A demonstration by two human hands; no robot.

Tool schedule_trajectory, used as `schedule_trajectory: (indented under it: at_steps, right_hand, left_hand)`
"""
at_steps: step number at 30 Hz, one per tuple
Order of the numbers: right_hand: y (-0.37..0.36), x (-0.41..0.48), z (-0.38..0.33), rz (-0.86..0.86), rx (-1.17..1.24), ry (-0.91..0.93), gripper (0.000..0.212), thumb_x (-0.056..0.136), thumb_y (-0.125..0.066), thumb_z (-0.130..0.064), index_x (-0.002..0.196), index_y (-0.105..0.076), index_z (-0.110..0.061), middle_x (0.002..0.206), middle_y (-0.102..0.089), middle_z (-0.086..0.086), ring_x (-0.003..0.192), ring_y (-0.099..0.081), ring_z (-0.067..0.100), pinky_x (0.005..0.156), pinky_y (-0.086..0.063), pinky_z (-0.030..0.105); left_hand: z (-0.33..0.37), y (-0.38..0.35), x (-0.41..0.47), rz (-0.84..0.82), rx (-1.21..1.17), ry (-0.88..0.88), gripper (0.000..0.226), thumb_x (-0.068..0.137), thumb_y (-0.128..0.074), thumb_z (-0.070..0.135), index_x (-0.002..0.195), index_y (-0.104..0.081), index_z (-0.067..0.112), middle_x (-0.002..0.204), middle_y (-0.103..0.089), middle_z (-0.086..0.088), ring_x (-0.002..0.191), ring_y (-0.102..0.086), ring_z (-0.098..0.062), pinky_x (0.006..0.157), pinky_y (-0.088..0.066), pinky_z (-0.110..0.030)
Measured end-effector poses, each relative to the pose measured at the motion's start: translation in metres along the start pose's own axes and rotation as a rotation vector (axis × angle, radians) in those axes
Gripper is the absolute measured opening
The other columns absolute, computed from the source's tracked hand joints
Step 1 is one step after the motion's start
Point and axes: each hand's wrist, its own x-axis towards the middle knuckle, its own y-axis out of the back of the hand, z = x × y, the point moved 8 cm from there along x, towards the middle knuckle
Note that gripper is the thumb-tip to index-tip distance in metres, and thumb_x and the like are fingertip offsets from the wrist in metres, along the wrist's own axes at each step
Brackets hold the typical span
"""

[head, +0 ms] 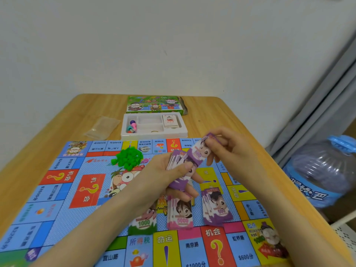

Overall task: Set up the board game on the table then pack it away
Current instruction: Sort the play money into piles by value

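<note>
the game board (77, 189) runs off the left and near edges of the frame, and the left forearm covers part of the green 1000 pile (144, 222). the green houses (128, 158) on the board's far part blur into one heap that cannot be counted, and the pawns (132, 125) in the left compartment of the white tray (154, 135) are too small to number. the left hand (163, 176), over the middle of the board, curls round a fanned wad of purple notes (178, 160), thumb pressed on top and fingers wrapped beneath. the right hand (229, 149), raised just right of it, pinches the far end of a single purple 500 note (199, 152) between thumb and fingers, its near end lying over the wad. three piles lie on the near board: the green one, a pink 5000 pile (181, 214) and a purple 500 pile (216, 208). one clear bag (103, 127) lies left of the tray, one deck of cards (170, 121) sits in its right compartment, one game box (155, 105) lies beyond it, and one water bottle (323, 170) stands right of the table (208, 112).
</note>
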Motion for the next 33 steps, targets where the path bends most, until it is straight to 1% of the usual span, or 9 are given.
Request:
schedule_trajectory:
  at_steps: [3,6,10,12,14,16,21,27,33]
  right_hand:
    - [0.012,0.002,0.002,0.014,0.024,-0.112,0.009,0.091,-0.056,-0.009,0.085,-0.063,-0.009,0.058,-0.064,-0.010,0.050,-0.053,0.001,0.049,-0.040,0.012]
    - [0.014,0.001,0.008,-0.079,0.032,-0.225,0.008,0.087,-0.061,-0.011,0.081,-0.066,-0.013,0.062,-0.067,-0.009,0.051,-0.054,-0.001,0.047,-0.038,0.012]
    - [-0.006,-0.013,0.014,-0.470,-0.085,-0.352,0.002,0.080,-0.069,-0.019,0.079,-0.066,-0.020,0.075,-0.072,0.000,0.065,-0.062,0.008,0.054,-0.044,0.016]
    - [-0.016,-0.021,0.020,-0.627,-0.174,-0.377,0.006,0.081,-0.071,-0.019,0.081,-0.065,-0.021,0.085,-0.073,0.006,0.078,-0.068,0.020,0.064,-0.051,0.028]
    - [-0.023,-0.026,0.027,-0.696,-0.244,-0.411,0.008,0.081,-0.072,-0.020,0.083,-0.064,-0.021,0.090,-0.073,0.006,0.086,-0.069,0.020,0.076,-0.053,0.038]
    - [-0.027,-0.029,0.031,-0.732,-0.286,-0.420,0.009,0.081,-0.073,-0.022,0.084,-0.064,-0.023,0.089,-0.073,0.001,0.084,-0.069,0.014,0.077,-0.053,0.037]
    - [-0.031,-0.029,0.029,-0.749,-0.346,-0.374,0.016,0.078,-0.076,-0.022,0.080,-0.062,-0.031,0.080,-0.067,-0.009,0.065,-0.057,-0.003,0.060,-0.044,0.014]
    - [-0.033,-0.028,0.033,-0.743,-0.437,-0.343,0.023,0.072,-0.081,-0.023,0.079,-0.059,-0.030,0.072,-0.056,-0.014,0.060,-0.047,0.000,0.057,-0.040,0.019]
    - [-0.035,-0.028,0.034,-0.726,-0.486,-0.333,0.026,0.070,-0.082,-0.024,0.086,-0.062,-0.024,0.068,-0.052,-0.014,0.055,-0.046,-0.001,0.053,-0.039,0.015]
  left_hand:
    - [0.001,0.003,0.000,0.034,-0.017,-0.012,0.018,0.087,-0.056,0.019,0.102,-0.057,0.008,0.077,-0.073,-0.008,0.053,-0.067,-0.017,0.042,-0.051,-0.020]
    - [0.001,0.008,0.001,0.073,-0.048,-0.020,0.015,0.091,-0.054,0.015,0.102,-0.058,0.005,0.074,-0.072,-0.008,0.051,-0.065,-0.017,0.042,-0.051,-0.021]
    - [0.002,0.012,0.002,0.111,-0.052,-0.042,0.012,0.092,-0.054,0.015,0.098,-0.059,0.007,0.074,-0.072,-0.006,0.051,-0.065,-0.015,0.042,-0.051,-0.020]
    - [0.002,0.013,0.002,0.118,-0.053,-0.044,0.012,0.092,-0.053,0.015,0.097,-0.060,0.006,0.074,-0.072,-0.006,0.051,-0.065,-0.014,0.042,-0.051,-0.020]
    - [0.002,0.013,0.003,0.120,-0.051,-0.042,0.013,0.092,-0.053,0.016,0.098,-0.060,0.006,0.074,-0.072,-0.006,0.051,-0.065,-0.014,0.042,-0.051,-0.020]
    - [0.002,0.013,0.003,0.121,-0.047,-0.045,0.013,0.093,-0.053,0.016,0.098,-0.059,0.006,0.075,-0.072,-0.007,0.051,-0.065,-0.015,0.042,-0.051,-0.020]
    - [0.002,0.013,0.003,0.122,-0.043,-0.046,0.012,0.092,-0.054,0.016,0.099,-0.059,0.007,0.075,-0.072,-0.007,0.051,-0.064,-0.015,0.043,-0.051,-0.020]
    - [0.002,0.013,0.003,0.117,-0.026,-0.050,0.011,0.093,-0.053,0.017,0.097,-0.060,0.008,0.075,-0.072,-0.006,0.051,-0.064,-0.014,0.043,-0.051,-0.020]
    - [0.002,0.012,0.003,0.111,-0.032,-0.055,0.010,0.093,-0.053,0.016,0.095,-0.060,0.009,0.074,-0.072,-0.007,0.051,-0.064,-0.014,0.042,-0.050,-0.019]
